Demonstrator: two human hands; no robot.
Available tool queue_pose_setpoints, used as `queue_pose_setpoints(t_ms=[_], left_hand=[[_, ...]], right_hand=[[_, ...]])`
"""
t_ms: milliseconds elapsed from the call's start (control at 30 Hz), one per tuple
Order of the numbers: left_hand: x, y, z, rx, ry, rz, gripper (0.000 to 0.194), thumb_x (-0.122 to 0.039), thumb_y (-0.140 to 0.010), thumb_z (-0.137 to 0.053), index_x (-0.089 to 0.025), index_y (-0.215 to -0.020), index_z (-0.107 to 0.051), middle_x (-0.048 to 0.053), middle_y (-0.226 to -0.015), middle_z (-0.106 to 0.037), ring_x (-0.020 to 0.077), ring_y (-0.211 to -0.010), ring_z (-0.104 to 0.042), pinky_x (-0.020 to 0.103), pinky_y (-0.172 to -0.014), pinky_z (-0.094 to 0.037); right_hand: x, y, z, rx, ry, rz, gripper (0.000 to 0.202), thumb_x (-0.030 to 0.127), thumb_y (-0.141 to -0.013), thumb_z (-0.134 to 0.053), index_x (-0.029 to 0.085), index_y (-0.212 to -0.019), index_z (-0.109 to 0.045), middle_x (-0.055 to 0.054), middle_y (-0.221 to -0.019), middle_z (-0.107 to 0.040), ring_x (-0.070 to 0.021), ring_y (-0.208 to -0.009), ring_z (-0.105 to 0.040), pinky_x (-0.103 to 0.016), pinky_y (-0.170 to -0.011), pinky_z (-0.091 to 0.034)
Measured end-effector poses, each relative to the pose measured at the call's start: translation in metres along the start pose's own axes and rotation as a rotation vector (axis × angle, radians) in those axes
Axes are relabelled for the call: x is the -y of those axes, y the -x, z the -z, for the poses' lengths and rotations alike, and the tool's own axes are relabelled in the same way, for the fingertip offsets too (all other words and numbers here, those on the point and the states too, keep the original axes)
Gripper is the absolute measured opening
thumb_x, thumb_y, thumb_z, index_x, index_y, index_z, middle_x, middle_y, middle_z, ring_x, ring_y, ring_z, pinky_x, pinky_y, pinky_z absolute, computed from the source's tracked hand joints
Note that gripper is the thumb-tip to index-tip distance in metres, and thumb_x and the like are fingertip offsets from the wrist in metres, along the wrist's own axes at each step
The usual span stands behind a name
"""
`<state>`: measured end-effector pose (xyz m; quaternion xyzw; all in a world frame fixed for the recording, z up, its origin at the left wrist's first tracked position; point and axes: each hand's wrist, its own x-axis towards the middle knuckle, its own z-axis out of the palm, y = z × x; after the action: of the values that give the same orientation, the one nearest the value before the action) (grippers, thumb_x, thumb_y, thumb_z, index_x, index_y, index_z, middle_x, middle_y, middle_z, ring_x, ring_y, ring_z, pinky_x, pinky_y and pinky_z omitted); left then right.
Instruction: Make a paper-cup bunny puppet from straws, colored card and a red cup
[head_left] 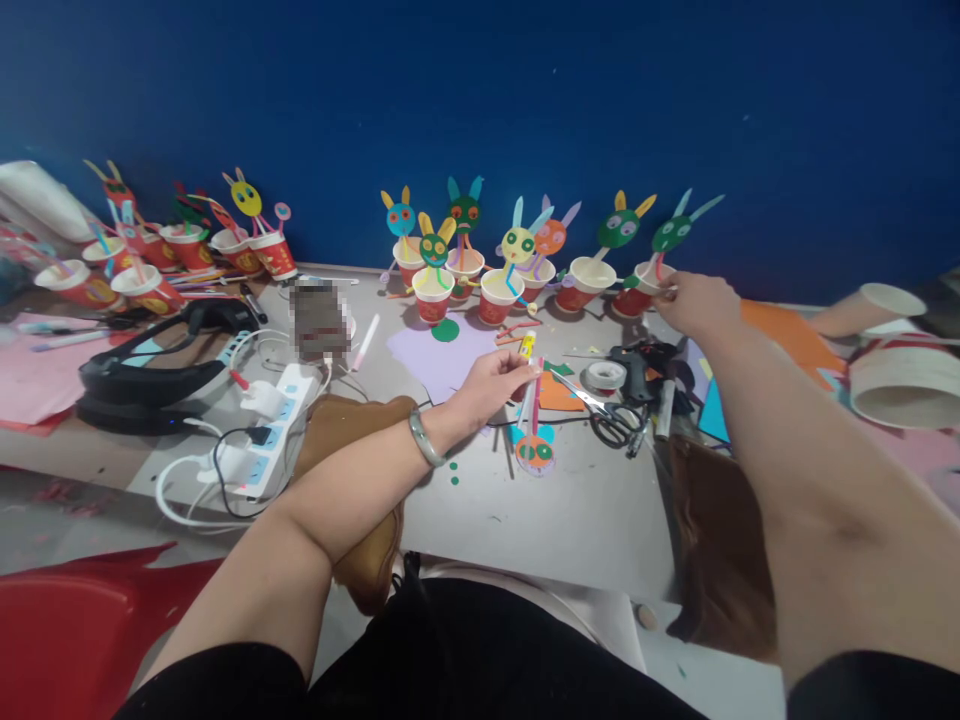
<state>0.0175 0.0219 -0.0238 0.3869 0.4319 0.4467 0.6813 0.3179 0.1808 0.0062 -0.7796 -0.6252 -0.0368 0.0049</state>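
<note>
My left hand (pixel 491 388) is closed in a pinch on the upper end of a paper rabbit figure (pixel 535 453). That figure hangs head down, with an orange round face, green eyes, blue ears and pale and pink strips as its body. Farther right, my right hand (pixel 699 302) reaches to the back and grips the rim of a red and white paper cup (pixel 634 302). A green paper rabbit head (pixel 670 233) with pale ears stands up out of this cup. Scissors (pixel 611 420) and a tape roll (pixel 604 377) lie between my hands.
Several cups with paper rabbits, one with a yellow face (pixel 517 243), line the blue wall. More cups (pixel 147 290) stand at the left, behind a black headset (pixel 161 365). A power strip (pixel 281 430), purple paper (pixel 420 350) and a glue gun (pixel 643 362) lie on the table.
</note>
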Motion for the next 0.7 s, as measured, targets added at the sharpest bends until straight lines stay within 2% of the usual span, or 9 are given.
queue_pose_setpoints(t_ms=[300, 500, 700], left_hand=[[0.001, 0.0, 0.0, 0.002, -0.007, 0.005, 0.025, -0.013, -0.093, -0.071, -0.017, -0.074, -0.055, -0.009, -0.056, -0.055, 0.004, -0.05, -0.048, 0.021, -0.058, -0.038], [-0.001, 0.0, -0.001, 0.003, 0.002, 0.006, 0.027, -0.013, -0.093, -0.072, -0.017, -0.073, -0.054, -0.009, -0.055, -0.053, 0.0038, -0.048, -0.047, 0.022, -0.058, -0.038], [-0.003, 0.001, -0.001, 0.0, 0.009, 0.019, 0.026, -0.012, -0.092, -0.072, -0.017, -0.074, -0.055, -0.009, -0.054, -0.053, 0.0039, -0.048, -0.046, 0.022, -0.059, -0.038]], right_hand=[[0.017, 0.009, -0.001, 0.005, 0.011, 0.048, 0.047, 0.041, -0.106, -0.048, 0.015, -0.135, -0.073, -0.026, -0.133, -0.073, -0.0347, -0.113, -0.065, -0.039, -0.083, -0.041], [0.021, 0.013, 0.001, -0.007, -0.011, 0.076, 0.044, 0.037, -0.102, -0.052, 0.015, -0.134, -0.073, -0.03, -0.13, -0.073, -0.036, -0.108, -0.064, -0.042, -0.082, -0.039], [0.02, 0.027, 0.009, -0.049, -0.064, 0.059, 0.057, 0.038, -0.099, -0.057, 0.011, -0.149, -0.06, -0.034, -0.129, -0.07, -0.0396, -0.108, -0.064, -0.045, -0.085, -0.042]])
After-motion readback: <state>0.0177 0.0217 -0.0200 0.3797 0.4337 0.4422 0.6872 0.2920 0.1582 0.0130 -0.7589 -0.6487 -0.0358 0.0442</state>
